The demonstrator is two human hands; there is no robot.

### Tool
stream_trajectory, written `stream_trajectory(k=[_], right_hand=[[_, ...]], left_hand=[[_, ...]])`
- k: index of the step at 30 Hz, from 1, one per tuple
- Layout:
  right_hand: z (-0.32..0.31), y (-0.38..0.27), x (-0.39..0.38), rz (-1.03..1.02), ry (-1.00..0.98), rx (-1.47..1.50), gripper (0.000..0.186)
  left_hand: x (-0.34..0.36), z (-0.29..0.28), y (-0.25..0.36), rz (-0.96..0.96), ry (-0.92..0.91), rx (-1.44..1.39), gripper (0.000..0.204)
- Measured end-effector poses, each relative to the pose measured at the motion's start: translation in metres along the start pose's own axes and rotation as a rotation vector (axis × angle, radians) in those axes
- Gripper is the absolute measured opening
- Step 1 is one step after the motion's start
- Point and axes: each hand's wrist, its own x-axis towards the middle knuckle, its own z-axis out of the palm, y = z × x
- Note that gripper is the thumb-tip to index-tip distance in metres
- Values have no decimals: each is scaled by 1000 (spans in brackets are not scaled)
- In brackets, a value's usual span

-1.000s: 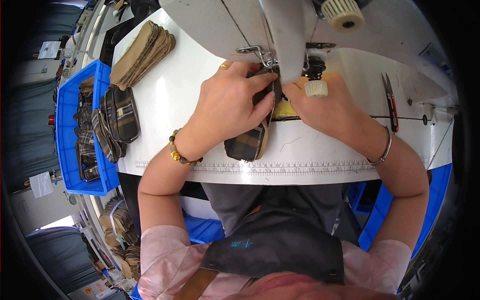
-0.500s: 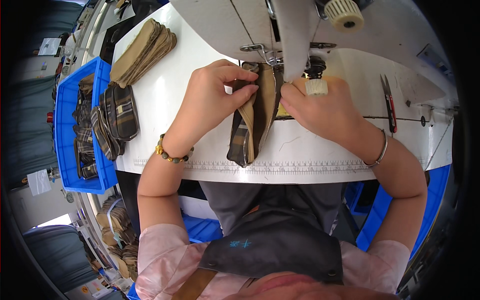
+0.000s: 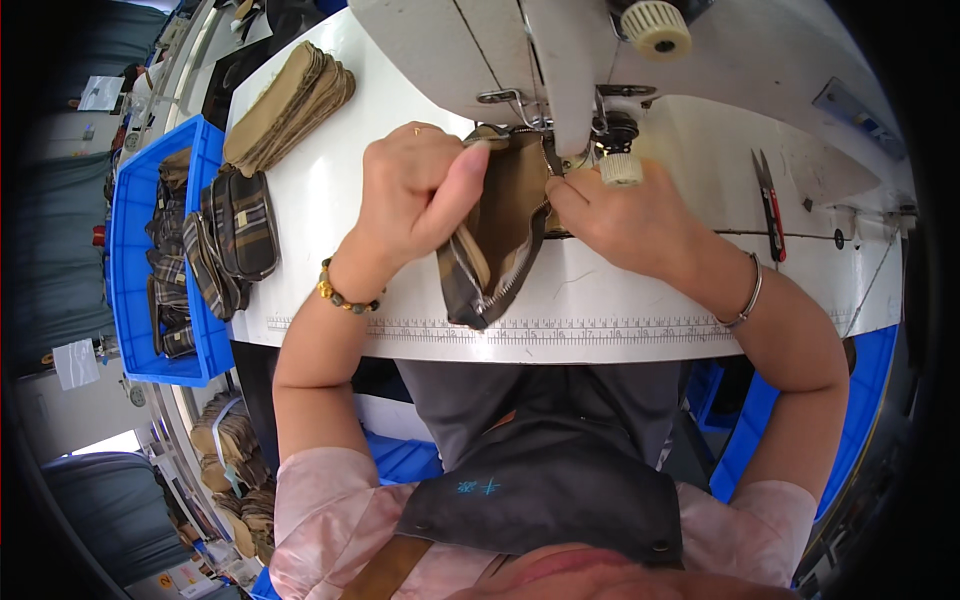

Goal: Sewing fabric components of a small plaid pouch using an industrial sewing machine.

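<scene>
A plaid zippered pouch (image 3: 512,215) with a tan lining lies under the head of a white sewing machine (image 3: 460,60), its mouth spread wide. My left hand (image 3: 420,190) grips the pouch's left edge, thumb on top and fingers curled behind. On the other side, my right hand (image 3: 625,215) pinches the right zipper edge close to the presser foot, partly behind the machine's cream knob (image 3: 622,170). The pouch's lower end rests on the white table near the printed ruler strip. The needle area is mostly hidden by the machine.
Red-handled thread snips (image 3: 772,210) lie at the right. A stack of tan fabric pieces (image 3: 290,110) sits at the upper left, above finished plaid pouches (image 3: 240,225). A blue crate (image 3: 205,350) with more pouches stands beside the table's left edge.
My left hand has pulled the pouch's left edge leftward, opening the mouth wider and showing more lining. My right hand has shifted slightly left along with the pouch.
</scene>
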Motion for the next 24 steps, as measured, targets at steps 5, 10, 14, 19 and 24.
stream_trajectory(k=[5,10,14,19,24], right_hand=[[2,6,0,-5,110,-12,6],[-3,4,2,11,114,-41,11],[-14,3,3,-17,66,-30,14],[-18,-7,6,-119,49,64,16],[-10,-15,-4,-146,-110,29,35]], left_hand=[[-5,18,-8,-45,-44,300,13],[-6,35,-11,205,14,445,27],[-7,34,-12,218,-24,465,25],[-6,28,-9,44,-45,379,26],[-3,30,-6,129,-79,430,27]])
